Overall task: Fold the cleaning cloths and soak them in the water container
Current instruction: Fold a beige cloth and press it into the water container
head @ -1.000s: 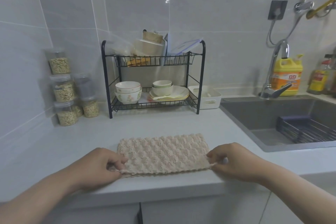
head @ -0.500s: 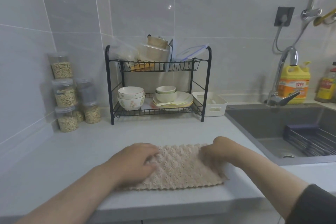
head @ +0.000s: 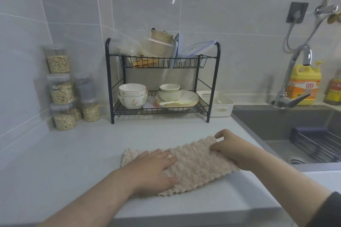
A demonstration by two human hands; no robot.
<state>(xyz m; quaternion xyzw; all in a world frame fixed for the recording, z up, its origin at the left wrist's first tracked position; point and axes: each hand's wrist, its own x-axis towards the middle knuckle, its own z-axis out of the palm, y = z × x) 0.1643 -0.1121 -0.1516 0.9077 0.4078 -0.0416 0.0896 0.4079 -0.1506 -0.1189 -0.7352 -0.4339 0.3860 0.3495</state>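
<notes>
Cloth [head: 195, 164] lengthwise left-right, right end farther.

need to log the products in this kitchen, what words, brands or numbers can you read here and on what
"立白": in red characters on the orange label of the yellow detergent bottle behind the tap.
Smaller print on that same label: too small to read.
Label on the dark bottle at the right edge: blurred, unreadable.
The grain jars, the dish rack, the white basket and the cloth show no text.
</notes>
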